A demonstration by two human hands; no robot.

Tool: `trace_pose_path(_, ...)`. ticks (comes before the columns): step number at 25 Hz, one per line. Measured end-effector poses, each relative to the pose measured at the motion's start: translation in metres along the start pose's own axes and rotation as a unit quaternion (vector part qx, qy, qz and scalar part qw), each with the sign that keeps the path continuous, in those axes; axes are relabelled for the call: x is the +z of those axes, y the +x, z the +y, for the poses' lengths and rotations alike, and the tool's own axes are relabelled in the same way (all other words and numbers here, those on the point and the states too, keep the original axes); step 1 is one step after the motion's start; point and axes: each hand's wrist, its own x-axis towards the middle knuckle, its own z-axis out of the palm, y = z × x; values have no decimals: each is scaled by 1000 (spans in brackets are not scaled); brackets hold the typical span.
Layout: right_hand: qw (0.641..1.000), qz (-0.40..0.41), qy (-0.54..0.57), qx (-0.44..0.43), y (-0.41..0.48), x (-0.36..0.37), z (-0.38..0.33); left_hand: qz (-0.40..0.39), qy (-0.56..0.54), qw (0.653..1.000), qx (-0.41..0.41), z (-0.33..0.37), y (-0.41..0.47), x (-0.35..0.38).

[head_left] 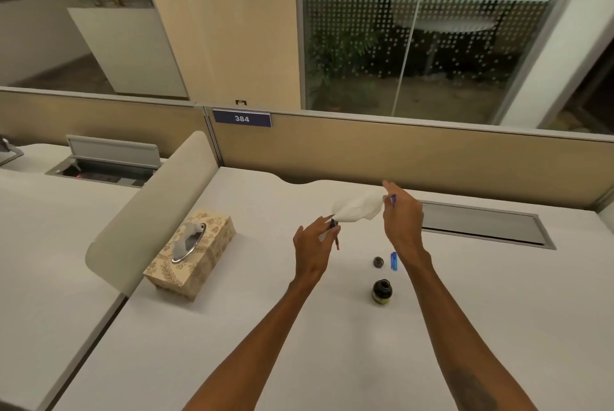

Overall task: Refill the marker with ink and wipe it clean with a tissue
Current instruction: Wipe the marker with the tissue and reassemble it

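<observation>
A white tissue (358, 208) is stretched in the air between my two hands above the desk. My left hand (314, 244) pinches its left end together with a thin dark rod (336, 238) that has a red tip pointing down. My right hand (402, 218) grips the tissue's right end, and a blue bit of the marker (393, 200) shows between its fingers. Most of the marker is hidden by the hand and tissue. Below my right wrist, the open dark ink bottle (382, 291) stands on the desk, with its round cap (378, 262) and a blue marker cap (394, 260) lying just behind it.
A patterned tissue box (192, 254) with a tissue sticking out sits at the desk's left side by a curved divider (146, 214). A metal cable hatch (481, 224) is set into the white desk (265, 327) at the right rear. A partition wall (398, 151) closes the back.
</observation>
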Motion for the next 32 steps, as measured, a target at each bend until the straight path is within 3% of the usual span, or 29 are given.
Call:
trace_pose_path(2,994,-47,10,-103,2,-9,-3,-24,-30,999,8,8,-2,4)
trace_pose_path(3,988,-102,27,-109,5,-14,-4,-45,-41,998,11,13,-2,3)
trace_pose_path(6,954,-290,73,-15,15,-27,0,-104,-60,993,9,19,-3,4)
trace_pose_path(8,943,-323,79,3,16,-31,8,-129,-75,989,-7,20,-2,6)
trace_pose_path(17,950,-275,150,21,0,-34,32,-185,-159,967,-73,36,7,20)
trace_pose_path(20,962,-215,167,35,-2,-37,40,-149,-162,974,-60,41,12,24)
trace_pose_path(25,955,-106,242,137,1,-42,53,-80,-109,991,-5,54,15,27)
trace_pose_path(29,944,-39,264,193,2,-47,50,-82,-60,994,30,62,16,37)
trace_pose_path(32,949,-36,247,193,3,-48,44,-116,-44,991,48,72,16,45)
